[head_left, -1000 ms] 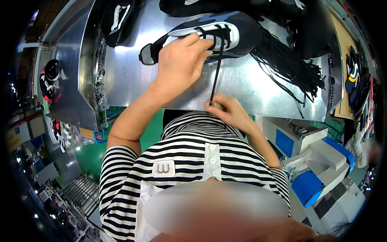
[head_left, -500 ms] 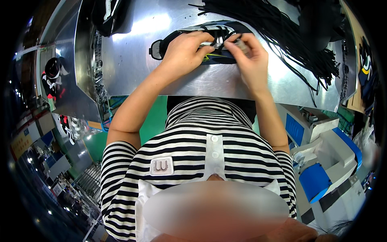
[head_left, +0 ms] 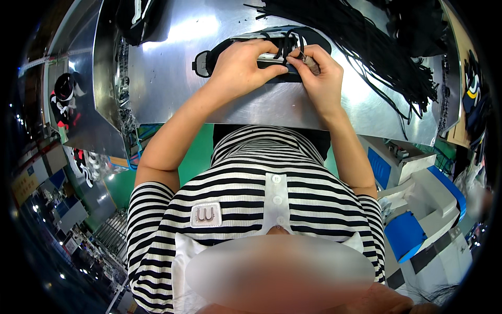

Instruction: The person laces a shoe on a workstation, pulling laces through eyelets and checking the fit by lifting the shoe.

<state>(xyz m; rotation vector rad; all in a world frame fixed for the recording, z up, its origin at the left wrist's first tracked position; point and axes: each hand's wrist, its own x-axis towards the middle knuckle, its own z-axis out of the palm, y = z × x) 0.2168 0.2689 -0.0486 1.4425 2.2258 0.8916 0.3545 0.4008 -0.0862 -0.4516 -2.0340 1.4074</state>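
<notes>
A dark shoe upper (head_left: 316, 41) with pale eyelet strips lies sideways on the metal table, its grey-tabbed heel end to the left. Black shoelace (head_left: 286, 43) crosses its opening in several rows. My left hand (head_left: 241, 67) grips the upper along its middle, with fingers over the far eyelet side and thumb stretched along the near side. Close by, my right hand (head_left: 323, 72) pinches the lace between thumb and forefinger at the eyelets nearer the toe. One of its fingers wears a beige wrap. The exact lace end is hidden by the fingertips.
A thick bundle of black laces (head_left: 366, 42) stretches across the right of the metal table (head_left: 172, 89). Dark shoe parts (head_left: 138, 21) lie at the far left. Below the table's right side stands a grey and blue machine (head_left: 408, 235).
My right hand has shifted slightly left, its thumb and forefinger drawn nearer the eyelets. My left thumb reaches further right along the upper. The upper appears tilted, hiding its yellow-green mark.
</notes>
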